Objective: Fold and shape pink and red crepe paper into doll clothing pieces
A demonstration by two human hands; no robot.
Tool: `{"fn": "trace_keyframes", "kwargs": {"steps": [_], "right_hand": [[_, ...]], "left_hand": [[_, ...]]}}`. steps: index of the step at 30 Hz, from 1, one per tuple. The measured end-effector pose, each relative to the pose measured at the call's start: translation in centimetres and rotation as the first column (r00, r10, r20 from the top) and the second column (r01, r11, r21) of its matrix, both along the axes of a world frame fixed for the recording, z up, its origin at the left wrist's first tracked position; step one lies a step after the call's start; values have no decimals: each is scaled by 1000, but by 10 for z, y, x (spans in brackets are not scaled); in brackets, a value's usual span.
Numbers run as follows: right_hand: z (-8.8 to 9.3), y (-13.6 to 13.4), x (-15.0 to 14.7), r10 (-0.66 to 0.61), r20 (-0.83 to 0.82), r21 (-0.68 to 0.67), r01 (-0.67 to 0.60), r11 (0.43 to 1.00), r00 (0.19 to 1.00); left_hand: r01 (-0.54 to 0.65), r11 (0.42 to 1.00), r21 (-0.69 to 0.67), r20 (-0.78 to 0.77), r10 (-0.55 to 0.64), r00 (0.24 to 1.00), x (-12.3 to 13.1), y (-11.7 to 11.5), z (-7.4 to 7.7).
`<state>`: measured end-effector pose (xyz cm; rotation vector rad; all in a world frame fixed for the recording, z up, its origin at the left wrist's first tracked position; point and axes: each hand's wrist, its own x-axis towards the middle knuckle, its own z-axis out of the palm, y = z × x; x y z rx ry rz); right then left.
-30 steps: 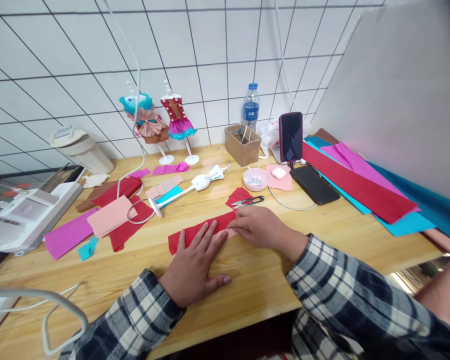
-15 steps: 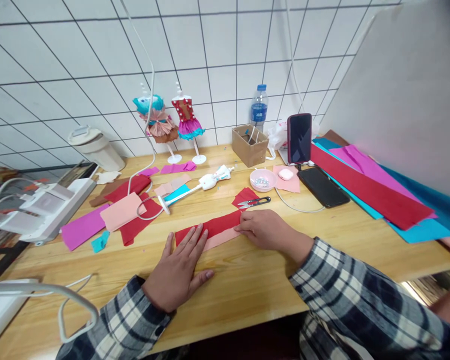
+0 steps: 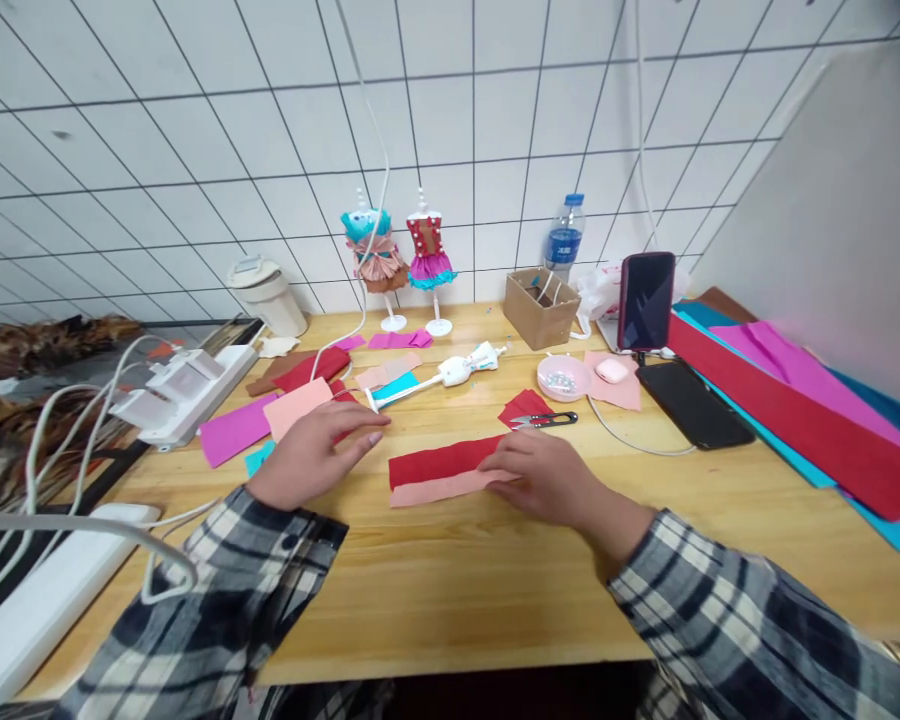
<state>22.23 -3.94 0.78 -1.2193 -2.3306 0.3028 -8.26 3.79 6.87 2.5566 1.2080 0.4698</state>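
A red strip (image 3: 442,458) and a pink strip (image 3: 439,490), like crepe paper or thin cloth, lie together along one edge on the wooden table, the pink nearer me. Over their right end, my right hand (image 3: 544,470) has its fingers closed on the strips; the fingertips are partly hidden. My left hand (image 3: 311,455) is raised off the strips, fingers stretched and holding nothing, near a pink piece (image 3: 300,405) and a teal scrap (image 3: 259,457). Black-handled thread snips (image 3: 547,420) rest beside a red scrap (image 3: 525,402), just beyond my right hand.
A small white mannequin (image 3: 457,372) lies behind the strips. Two dressed mannequins (image 3: 379,255) stand by the wall. A pink bowl (image 3: 564,378), cardboard box (image 3: 541,308), bottle (image 3: 564,240) and phones (image 3: 645,305) are to the right. Power strips (image 3: 195,390) and cables occupy the left.
My left hand has lifted off the red strip and moved left. My right hand stays at the right end, where more pink strip shows. The camera view has shifted left.
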Motion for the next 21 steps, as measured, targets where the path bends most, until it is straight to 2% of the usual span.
{"fn": "trace_keyframes", "kwargs": {"steps": [2, 4, 7, 9, 12, 15, 17, 18, 20, 21], "right_hand": [[-3, 4, -21, 104, 52, 49, -106, 993, 993], [-5, 7, -40, 178, 147, 111, -195, 975, 973], [-5, 7, -54, 238, 303, 136, -289, 948, 923], [-4, 3, -54, 262, 346, 137, -325, 936, 901], [-1, -8, -47, 305, 333, 136, -365, 921, 892], [0, -16, -46, 364, 333, 103, -418, 903, 870], [1, -18, -48, 386, 335, 80, -435, 897, 859], [1, -18, -48, 387, 319, 71, -429, 900, 865], [2, -16, -48, 364, 253, 51, -388, 920, 897], [3, -15, -47, 341, 213, 45, -357, 933, 916]], "left_hand": [[88, 988, -129, 26, -86, 996, 6, 7, -7], [192, 962, -196, 9, -194, 981, 13, 8, -21], [217, 959, -181, -38, -227, 973, 17, 8, -42], [217, 964, -153, -32, -224, 974, 14, 9, -51], [221, 969, -109, -18, -225, 974, 10, 10, -56], [233, 970, -72, 0, -234, 972, 10, 10, -54], [183, 983, -26, 49, -181, 982, 5, 12, -51], [112, 994, 13, 78, -113, 990, 0, 14, -48], [-100, 989, 109, 121, 87, 989, -16, 22, -44], [-208, 965, 161, 123, 190, 974, -26, 27, -42]]}}
